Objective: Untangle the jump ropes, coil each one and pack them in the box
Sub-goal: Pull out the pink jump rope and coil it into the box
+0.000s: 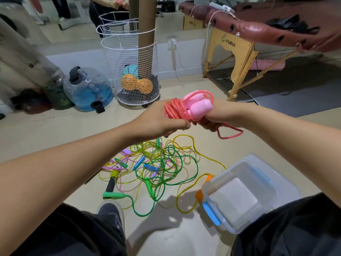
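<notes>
A pink jump rope (177,108) is coiled into a bundle with its two pale pink handles (200,106) lying side by side. My left hand (158,120) grips the coil's left side. My right hand (217,117) grips the handles and the coil's right side, and a short loop of pink cord (230,133) hangs below it. Underneath, on the floor, lies a tangle of green, yellow and purple jump ropes (162,169) with several coloured handles. A clear plastic box (245,193) with blue latches stands open at the lower right.
A white wire basket (131,71) with balls stands behind the tangle, beside a blue water jug (88,89). A wooden-legged massage table (258,34) fills the upper right, with a dark mat (295,100) under it. My shoe (110,213) is near the tangle.
</notes>
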